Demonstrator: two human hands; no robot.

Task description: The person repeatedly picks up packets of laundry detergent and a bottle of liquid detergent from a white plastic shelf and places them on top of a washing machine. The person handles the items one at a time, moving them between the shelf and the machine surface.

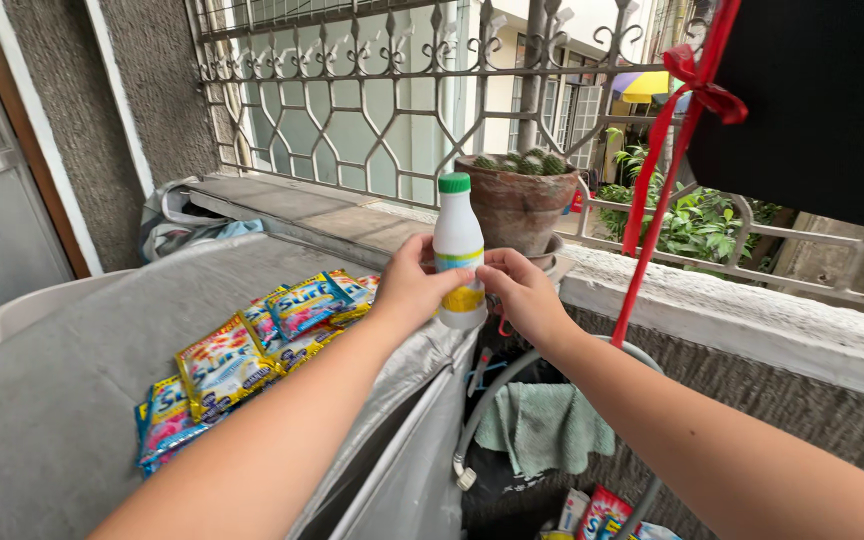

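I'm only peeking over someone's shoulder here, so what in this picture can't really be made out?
- Lower part of the white bottle: head view, covered by the left hand and right hand.
- What lies under the grey cover: hidden by the cover.
- Packets on the floor: cut off by the bottom edge.
- Plant in the clay pot: partly behind the bottle.

A bottle stood upright between the left hand and the right hand, both touching it, above the near edge of a covered counter. Detergent sachets lay in a row on that cover, left of the hands. Behind the bottle a potted cactus sat on the ledge before the grille, and a cloth hung below the right hand.
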